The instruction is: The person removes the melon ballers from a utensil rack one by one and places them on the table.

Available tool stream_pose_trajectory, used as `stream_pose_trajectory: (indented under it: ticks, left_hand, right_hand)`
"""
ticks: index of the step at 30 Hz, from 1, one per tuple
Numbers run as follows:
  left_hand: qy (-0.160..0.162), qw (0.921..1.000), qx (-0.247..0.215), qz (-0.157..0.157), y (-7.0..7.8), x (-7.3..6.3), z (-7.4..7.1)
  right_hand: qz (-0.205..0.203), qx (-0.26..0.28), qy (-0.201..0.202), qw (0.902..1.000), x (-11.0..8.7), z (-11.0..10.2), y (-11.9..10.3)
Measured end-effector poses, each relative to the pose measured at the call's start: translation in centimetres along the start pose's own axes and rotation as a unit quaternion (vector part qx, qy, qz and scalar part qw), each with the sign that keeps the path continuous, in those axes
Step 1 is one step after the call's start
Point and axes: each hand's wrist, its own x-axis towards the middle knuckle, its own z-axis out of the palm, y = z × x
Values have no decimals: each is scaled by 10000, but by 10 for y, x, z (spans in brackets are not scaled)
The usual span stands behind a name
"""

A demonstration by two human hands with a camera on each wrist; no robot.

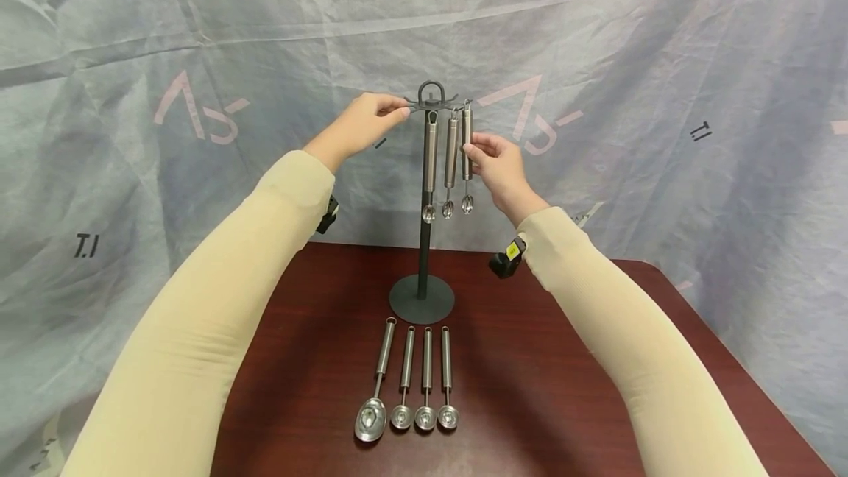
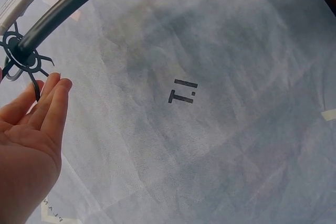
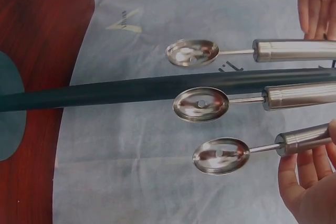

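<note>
A dark metal hanging rack [image 1: 425, 241] stands upright, with a ring of hooks at its top. My left hand [image 1: 366, 124] pinches one hook on the rack's left side; in the left wrist view its fingers [image 2: 55, 103] close about the hook. Two oval-bowled steel melon ballers, a left one [image 1: 431, 157] and a middle one [image 1: 452, 153], hang from hooks by their end loops. My right hand [image 1: 498, 168] pinches the handle of the rightmost melon baller [image 1: 467, 146], whose loop is up at a hook. In the right wrist view its oval bowl [image 3: 220, 156] shows a small hole.
On the dark red table [image 1: 530, 359], before the rack's round base [image 1: 422, 311], several steel scoops lie in a row, handles toward the rack. The leftmost scoop [image 1: 371, 418] has a larger oval bowl; a round-bowled scoop [image 1: 447, 417] lies rightmost. A grey printed cloth [image 1: 629, 94] hangs behind.
</note>
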Motion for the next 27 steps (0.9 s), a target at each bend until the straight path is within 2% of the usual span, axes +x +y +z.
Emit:
stream_pose_trajectory:
  ticks: [10,18,27]
  left_hand:
    - [27,9999,-111,-11,1,-6,-1]
    - [-89,9999,77,-111,3,-4,-2]
    - [-14,9998,148,-138,7,-4,-1]
  right_hand:
    - [-2,407,174,9990,-12,-3,-4]
    - [-21,184,183,9997,-26,-9,-3]
    - [442,342,97,9984,-47,-20,8]
